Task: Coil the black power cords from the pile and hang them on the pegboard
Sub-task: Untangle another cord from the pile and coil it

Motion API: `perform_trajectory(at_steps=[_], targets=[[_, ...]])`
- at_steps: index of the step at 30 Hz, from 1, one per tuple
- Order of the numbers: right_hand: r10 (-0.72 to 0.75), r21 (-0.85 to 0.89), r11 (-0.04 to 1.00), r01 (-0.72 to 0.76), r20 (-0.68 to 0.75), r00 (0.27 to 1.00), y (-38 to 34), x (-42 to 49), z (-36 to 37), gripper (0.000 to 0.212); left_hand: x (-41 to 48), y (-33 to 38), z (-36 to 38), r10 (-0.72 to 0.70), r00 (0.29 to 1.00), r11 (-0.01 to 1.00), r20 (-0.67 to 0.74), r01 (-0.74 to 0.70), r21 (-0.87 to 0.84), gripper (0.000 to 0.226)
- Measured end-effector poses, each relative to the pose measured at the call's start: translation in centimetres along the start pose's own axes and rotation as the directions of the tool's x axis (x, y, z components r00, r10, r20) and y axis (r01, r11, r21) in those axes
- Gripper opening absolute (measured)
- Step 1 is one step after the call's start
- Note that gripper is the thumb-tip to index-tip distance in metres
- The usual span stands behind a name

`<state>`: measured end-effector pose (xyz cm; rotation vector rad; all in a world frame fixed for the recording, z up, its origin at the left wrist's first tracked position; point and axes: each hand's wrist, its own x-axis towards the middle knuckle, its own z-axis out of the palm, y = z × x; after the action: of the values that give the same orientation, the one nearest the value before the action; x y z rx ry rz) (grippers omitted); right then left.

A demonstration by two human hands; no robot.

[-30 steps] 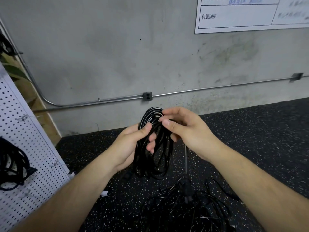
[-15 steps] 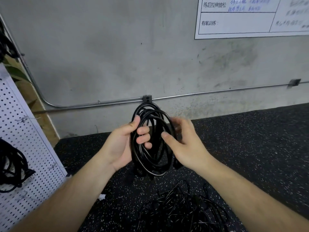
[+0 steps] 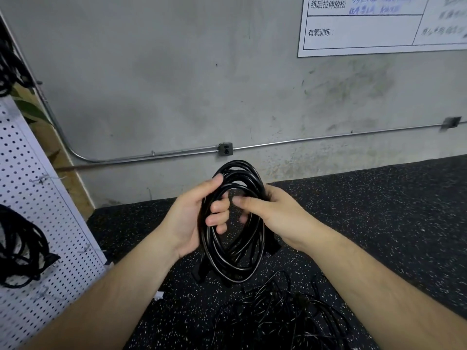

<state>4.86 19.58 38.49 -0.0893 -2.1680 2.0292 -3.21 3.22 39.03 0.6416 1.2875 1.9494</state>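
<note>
Head view. I take the coiled cord as my reference. It is a black loop of several turns, held upright in front of the person and clear of the floor.

The left hand grips the coil's left side, fingers curled through the loop and thumb laid over the top turns. The right hand grips the coil's right side, thumb reaching across toward the left hand's fingers. A plug end hangs at the coil's lower right, just under the right hand.

Below the coil, the pile of loose black cords lies on the floor. Well left of the coil stands the white pegboard, with a hung bundle of black cord on it. Behind the coil, an outlet box sits on the grey wall.
</note>
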Motion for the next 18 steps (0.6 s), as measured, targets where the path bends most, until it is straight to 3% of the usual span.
perform_trajectory(at_steps=[5, 8, 12, 15, 18], targets=[[-0.022, -0.021, 1.000, 0.021, -0.026, 0.999, -0.5, -0.3, 0.2, 0.009, 0.7, -0.6, 0.9, 0.178, 0.954, 0.958, -0.242, -0.112, 0.264, 0.044], [-0.059, -0.116, 0.992, 0.045, -0.122, 0.991, -0.2, -0.2, 0.7, 0.052, 1.1, -0.9, 0.7, 0.223, 0.939, 0.919, -0.262, -0.114, 0.377, 0.041], [-0.192, -0.312, 0.945, 0.101, -0.277, 0.941, 0.4, 0.2, 2.0, 0.057, 1.4, -1.5, 0.6, 0.276, 0.927, 0.869, -0.253, -0.129, 0.478, 0.040], [-0.169, -0.305, 0.949, 0.075, -0.295, 0.940, 0.7, 0.8, 2.2, 0.055, 1.4, -2.0, 0.1, 0.380, 0.895, 0.732, -0.234, -0.137, 0.667, 0.044], [-0.027, -0.124, 0.992, -0.011, -0.302, 0.953, 0.6, 0.9, 2.8, 0.067, 1.3, -2.1, -0.5, 0.529, 0.832, 0.466, -0.164, -0.123, 0.876, 0.050]])
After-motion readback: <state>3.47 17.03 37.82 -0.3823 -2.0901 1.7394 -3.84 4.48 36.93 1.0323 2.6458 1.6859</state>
